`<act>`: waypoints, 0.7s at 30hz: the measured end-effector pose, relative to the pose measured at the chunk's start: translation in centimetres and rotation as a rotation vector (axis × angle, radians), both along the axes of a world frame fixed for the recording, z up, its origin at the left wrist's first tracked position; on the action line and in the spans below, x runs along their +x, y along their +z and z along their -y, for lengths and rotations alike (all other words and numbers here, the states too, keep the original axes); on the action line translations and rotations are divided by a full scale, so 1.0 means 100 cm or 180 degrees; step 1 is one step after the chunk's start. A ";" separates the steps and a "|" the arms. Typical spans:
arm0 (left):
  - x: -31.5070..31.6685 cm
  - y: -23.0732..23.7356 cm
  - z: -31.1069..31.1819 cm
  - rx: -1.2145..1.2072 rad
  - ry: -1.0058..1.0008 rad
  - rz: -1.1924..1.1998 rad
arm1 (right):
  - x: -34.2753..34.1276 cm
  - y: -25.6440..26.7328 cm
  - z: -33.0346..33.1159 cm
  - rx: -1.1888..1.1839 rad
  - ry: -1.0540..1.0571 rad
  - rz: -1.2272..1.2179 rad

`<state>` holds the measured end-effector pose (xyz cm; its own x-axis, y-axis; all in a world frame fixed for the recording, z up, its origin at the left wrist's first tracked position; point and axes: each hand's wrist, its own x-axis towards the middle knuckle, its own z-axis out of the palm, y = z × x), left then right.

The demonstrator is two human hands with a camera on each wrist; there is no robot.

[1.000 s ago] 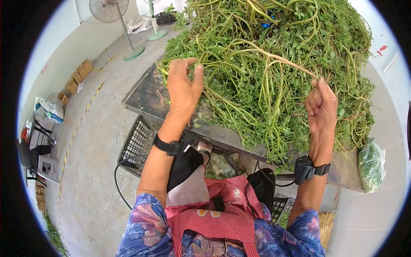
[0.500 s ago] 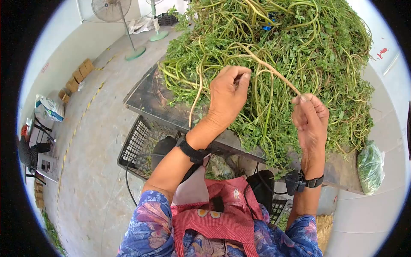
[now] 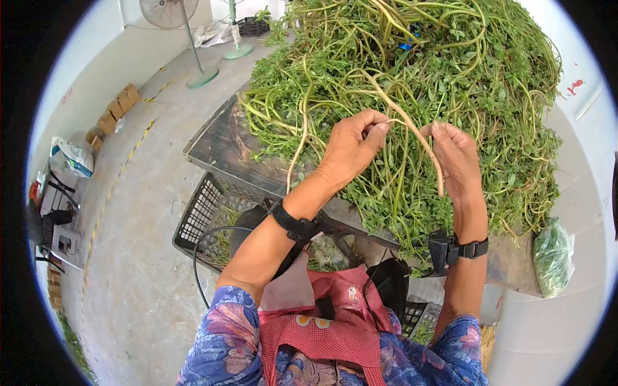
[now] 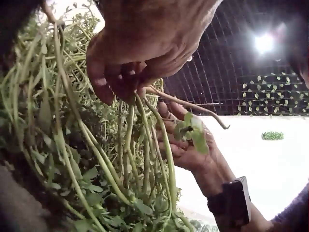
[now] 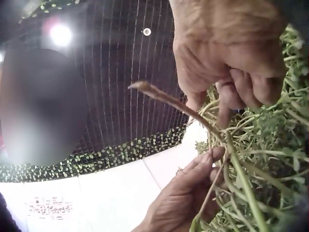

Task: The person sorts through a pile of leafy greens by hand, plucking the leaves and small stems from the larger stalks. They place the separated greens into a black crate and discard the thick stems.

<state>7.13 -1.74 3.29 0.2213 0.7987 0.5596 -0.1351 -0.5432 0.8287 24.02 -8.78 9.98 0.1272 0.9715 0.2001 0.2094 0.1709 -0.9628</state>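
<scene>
A long, pale brown plant stem (image 3: 394, 106) arches over the pile of leafy greens (image 3: 502, 122), its cut end hanging loose by the right palm. With thumb and index finger my left hand (image 3: 354, 145) pinches a thin side shoot of it. My right hand (image 3: 462, 157) is beside the stem, fingers loosely bent, fingertips right at it. In the right wrist view the stem (image 5: 166, 99) passes just below the right hand's fingertips, which stand apart. Green stalks (image 4: 166, 152) hang below the left fingers in the left wrist view.
The greens lie heaped on a dark-topped table (image 3: 219, 145). A second bare stem (image 3: 299, 151) lies near the left forearm. A black crate (image 3: 203, 212) stands under the table's left edge, and a plastic bag of greens (image 3: 552, 257) is at the right corner.
My left hand has moved right from the pile's left side, leaving a bare stem there, and now pinches the side shoot. My right hand has come inward and released the stem's end.
</scene>
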 end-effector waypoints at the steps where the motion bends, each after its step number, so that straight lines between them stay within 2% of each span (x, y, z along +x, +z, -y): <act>1: -0.001 0.000 0.000 -0.0172 -0.0256 0.0046 | -0.008 0.006 -0.003 -0.0184 -0.0192 0.0122; 2: -0.002 0.000 0.000 -0.0349 -0.0516 0.0088 | -0.013 0.010 -0.007 -0.0372 -0.0388 0.0239; 3: -0.002 0.003 0.001 -0.0429 -0.0625 -0.0111 | -0.008 0.008 -0.015 -0.0419 -0.0041 0.0079; 4: -0.003 0.005 0.001 -0.0449 -0.0626 -0.0118 | -0.008 0.008 -0.024 -0.0438 -0.0041 0.0070; 6: -0.002 0.010 0.001 -0.0897 -0.1125 0.0224 | -0.006 0.009 -0.036 -0.0551 0.0428 0.0756; 7: -0.006 0.012 0.001 -0.1168 -0.1536 0.0482 | -0.005 0.010 -0.037 -0.0505 0.0523 0.0466; 8: -0.009 0.013 0.004 -0.1179 -0.1549 0.0488 | -0.001 0.014 -0.037 -0.0518 0.0511 0.0469; 10: -0.016 0.019 0.011 -0.1931 -0.2047 0.0798 | 0.011 0.023 -0.039 -0.0420 0.0051 0.0408; 14: -0.011 0.020 0.012 -0.1885 -0.2552 0.0924 | 0.028 0.025 -0.045 -0.0239 0.0178 0.0273; 18: -0.005 0.025 0.010 -0.1781 -0.2638 0.0908 | 0.026 0.029 -0.037 -0.0229 0.0070 0.0602; 19: -0.003 0.025 0.011 -0.1748 -0.2509 0.0847 | 0.022 0.030 -0.033 -0.0038 0.0138 0.0537; 21: -0.002 0.030 0.011 -0.1739 -0.2403 0.0710 | 0.027 0.029 -0.033 -0.0117 0.0144 0.0564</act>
<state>6.95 -2.86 6.28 0.7180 0.6521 0.2434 -0.4767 0.2059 0.8546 26.72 -5.46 12.87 0.0490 0.9825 0.1798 0.3692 0.1495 -0.9172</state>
